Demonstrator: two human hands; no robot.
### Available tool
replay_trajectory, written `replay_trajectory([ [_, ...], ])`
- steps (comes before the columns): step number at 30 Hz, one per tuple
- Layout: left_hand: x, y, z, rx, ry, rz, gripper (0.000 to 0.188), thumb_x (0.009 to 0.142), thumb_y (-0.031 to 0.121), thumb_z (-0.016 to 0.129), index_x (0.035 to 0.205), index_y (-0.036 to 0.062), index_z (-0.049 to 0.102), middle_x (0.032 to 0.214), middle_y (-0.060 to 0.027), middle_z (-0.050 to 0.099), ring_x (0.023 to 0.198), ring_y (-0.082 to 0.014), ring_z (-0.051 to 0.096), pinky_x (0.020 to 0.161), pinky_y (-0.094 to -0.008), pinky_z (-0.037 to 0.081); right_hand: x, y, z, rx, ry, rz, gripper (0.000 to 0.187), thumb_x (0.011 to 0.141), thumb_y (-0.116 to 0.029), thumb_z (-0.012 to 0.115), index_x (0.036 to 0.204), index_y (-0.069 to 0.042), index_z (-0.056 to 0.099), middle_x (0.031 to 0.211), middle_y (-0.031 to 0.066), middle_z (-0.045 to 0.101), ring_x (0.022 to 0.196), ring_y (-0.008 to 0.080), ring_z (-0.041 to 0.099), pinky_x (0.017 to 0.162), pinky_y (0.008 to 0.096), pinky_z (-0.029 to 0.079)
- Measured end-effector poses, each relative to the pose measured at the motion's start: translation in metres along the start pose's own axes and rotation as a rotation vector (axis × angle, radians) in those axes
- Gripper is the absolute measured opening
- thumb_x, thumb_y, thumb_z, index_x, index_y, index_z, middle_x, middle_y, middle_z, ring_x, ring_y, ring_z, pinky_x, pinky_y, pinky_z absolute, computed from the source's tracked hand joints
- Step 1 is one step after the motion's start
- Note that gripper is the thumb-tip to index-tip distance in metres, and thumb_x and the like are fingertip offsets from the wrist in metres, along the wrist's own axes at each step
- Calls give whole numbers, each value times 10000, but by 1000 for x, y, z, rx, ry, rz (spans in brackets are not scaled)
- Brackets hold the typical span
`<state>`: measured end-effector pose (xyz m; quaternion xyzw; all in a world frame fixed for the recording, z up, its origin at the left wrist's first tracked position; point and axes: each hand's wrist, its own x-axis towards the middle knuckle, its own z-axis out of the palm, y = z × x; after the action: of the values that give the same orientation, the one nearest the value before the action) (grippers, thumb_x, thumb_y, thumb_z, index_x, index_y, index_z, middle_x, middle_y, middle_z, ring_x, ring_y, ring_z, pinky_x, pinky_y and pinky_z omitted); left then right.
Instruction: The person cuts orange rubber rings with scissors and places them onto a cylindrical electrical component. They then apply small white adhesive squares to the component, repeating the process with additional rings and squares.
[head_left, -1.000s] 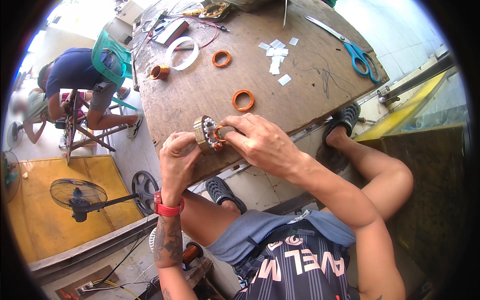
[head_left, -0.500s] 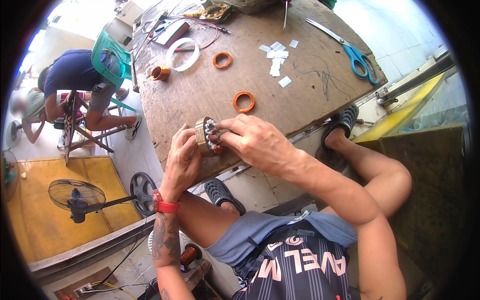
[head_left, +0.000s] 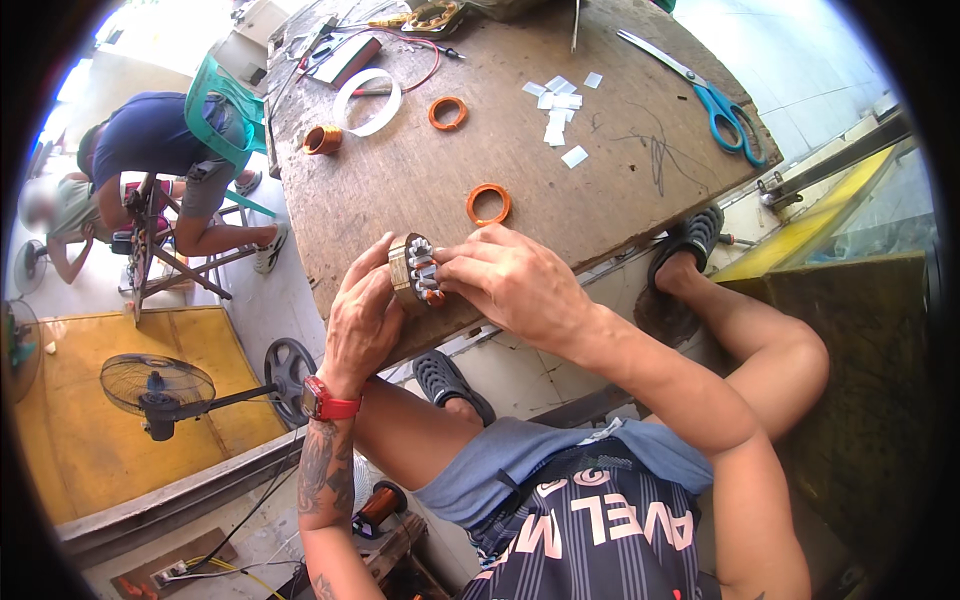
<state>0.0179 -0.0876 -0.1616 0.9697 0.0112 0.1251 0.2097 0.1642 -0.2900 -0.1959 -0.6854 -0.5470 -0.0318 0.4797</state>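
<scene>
Above the table's near edge, my left hand [head_left: 362,318] is wrapped round a motor stator [head_left: 402,272], a ring-shaped laminated core. White insulation lines the slots on its right-hand face, and a little orange copper wire shows among them. My right hand [head_left: 525,285] is closed in a pinch, its fingertips against that slotted face; whatever is between them is hidden. Just beyond the right hand lies a flat copper wire coil [head_left: 488,222]. Another copper coil [head_left: 434,122] sits farther back, with a taller coil [head_left: 322,140] to its left.
On the wooden table [head_left: 390,190] are a white ring [head_left: 396,105], small white insulation sheets [head_left: 563,87], loose dark wires [head_left: 657,160] and blue-handled scissors [head_left: 722,125]. A standing fan [head_left: 158,395] is at left. Beyond it a person [head_left: 150,140] bends over a stand.
My right hand's fingertips have drawn slightly back from inside the stator, so more of its white slot linings show. My left index finger has lifted a little. The table things stay put.
</scene>
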Motion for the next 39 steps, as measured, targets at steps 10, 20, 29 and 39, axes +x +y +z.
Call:
replay_trajectory([
  [10,-11,5,0,-453,62,-513,278,904,-6,746,1181,6,735,1241,-117,740,1179,-208,662,1046,-359,516,5,-1,0,65,-16,57,151,914,-145,778,1036,-58,792,1089,78,770,1061,279,687,970,410,551],
  [20,-25,16,17,-558,227,-600,299,918,-47,709,1209,15,742,1279,-116,723,1102,-299,698,996,-376,545,3,-5,1,51,-20,46,154,939,-146,757,1059,-55,785,1099,84,766,1072,269,694,987,406,547],
  [29,-24,22,13,-470,214,-507,246,949,-34,713,1194,-21,743,1206,-127,754,1161,-231,690,1021,-362,537,5,-7,0,53,-47,46,145,940,-143,753,1060,-64,778,1087,83,760,1069,276,693,977,410,548],
  [39,-25,18,9,-595,116,-639,218,1019,3,664,1226,-40,714,1263,-123,722,1185,-171,663,1052,-342,524,8,-5,-3,1,-99,-2,179,913,-111,739,1080,-54,768,1096,92,763,1068,274,695,981,409,550],
])
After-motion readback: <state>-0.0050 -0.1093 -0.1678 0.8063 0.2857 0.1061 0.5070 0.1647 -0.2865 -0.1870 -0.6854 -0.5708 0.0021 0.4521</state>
